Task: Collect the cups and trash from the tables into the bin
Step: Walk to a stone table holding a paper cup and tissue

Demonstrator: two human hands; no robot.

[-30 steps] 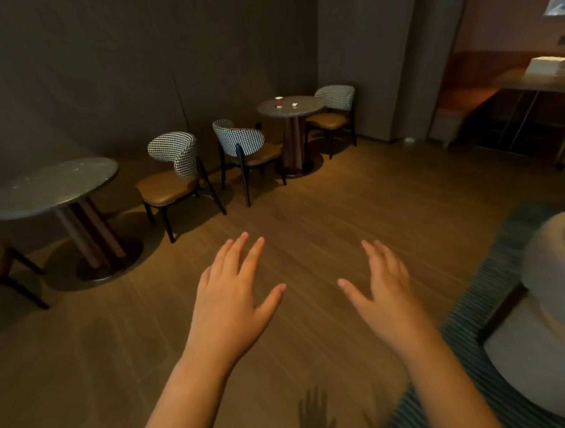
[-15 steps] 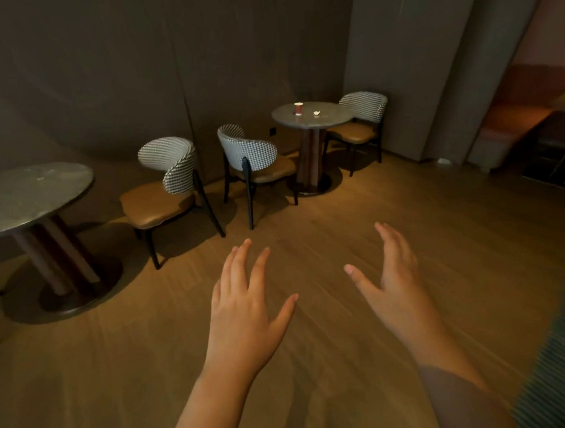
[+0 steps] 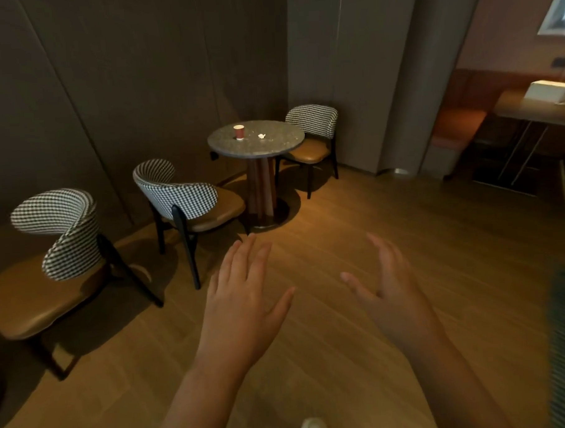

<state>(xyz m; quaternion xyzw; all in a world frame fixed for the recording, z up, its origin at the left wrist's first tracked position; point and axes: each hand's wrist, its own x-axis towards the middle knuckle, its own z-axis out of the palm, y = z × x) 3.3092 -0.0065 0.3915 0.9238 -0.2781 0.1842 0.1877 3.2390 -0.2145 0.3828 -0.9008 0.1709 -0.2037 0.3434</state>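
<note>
Both hands out front, fingers straight & spread, holding nothing: left hand (image 3: pixel 243 307), right hand (image 3: pixel 393 298) blurred. Red cup (image 3: pixel 239 132) + small white scrap (image 3: pixel 262 136), too small to ID, on far round table (image 3: pixel 272 148).

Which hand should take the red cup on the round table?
Left, probably. The red cup stands left of centre on the round table, more in line with the left hand than the right hand. Both are open, empty and well short of it.
</note>
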